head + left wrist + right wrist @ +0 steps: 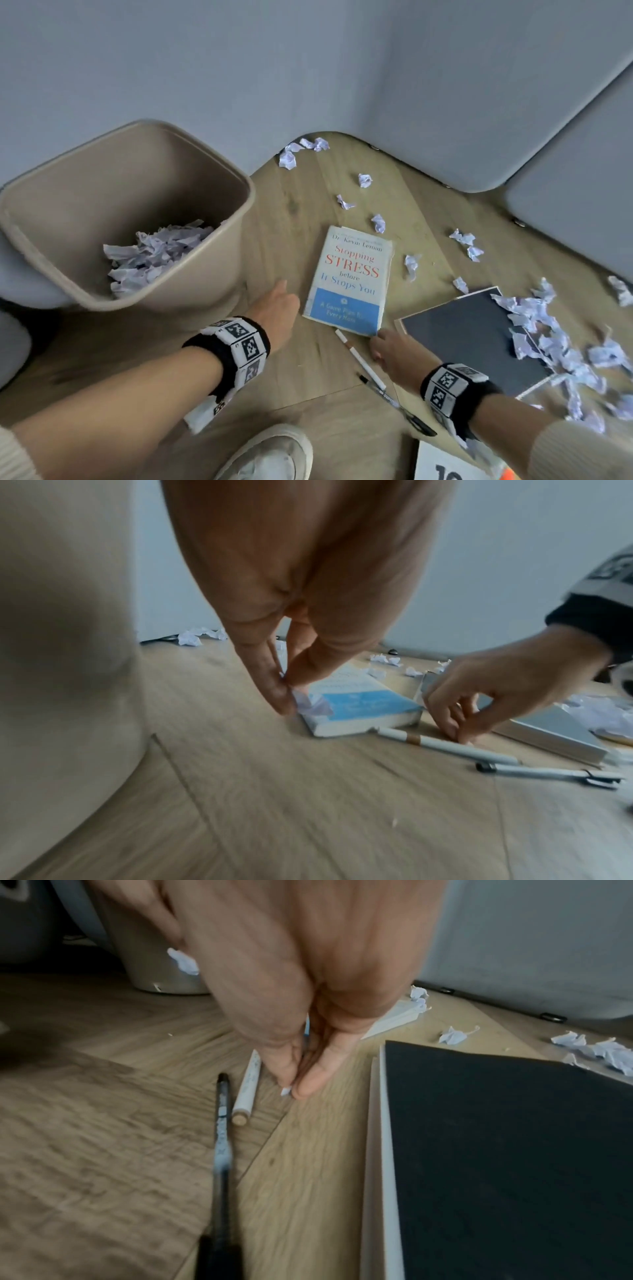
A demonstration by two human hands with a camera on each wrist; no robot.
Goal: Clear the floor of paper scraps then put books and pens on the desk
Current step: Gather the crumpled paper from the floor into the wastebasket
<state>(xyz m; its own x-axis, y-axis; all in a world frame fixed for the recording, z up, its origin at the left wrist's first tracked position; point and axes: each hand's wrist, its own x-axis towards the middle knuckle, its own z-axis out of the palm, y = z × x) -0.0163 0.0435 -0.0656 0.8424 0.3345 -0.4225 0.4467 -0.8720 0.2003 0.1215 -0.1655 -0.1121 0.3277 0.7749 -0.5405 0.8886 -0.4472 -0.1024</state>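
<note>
My left hand (291,693) pinches a small white paper scrap (313,706) on the floor at the near left corner of the white and blue book (349,281). My right hand (291,1088) pinches a tiny scrap (285,1091) on the floor between the white pen (246,1091) and the dark-covered book (496,1150). A clear pen with a black cap (394,399) lies beside the white pen (359,359). Several crumpled scraps (378,223) lie scattered on the wooden floor, and a heap of them (534,318) covers the dark book's far right side.
A beige waste bin (205,274) stands at the left, holding several scraps (154,253). Grey walls close the corner behind. My white shoe (270,452) is at the bottom, beside a white card (445,466).
</note>
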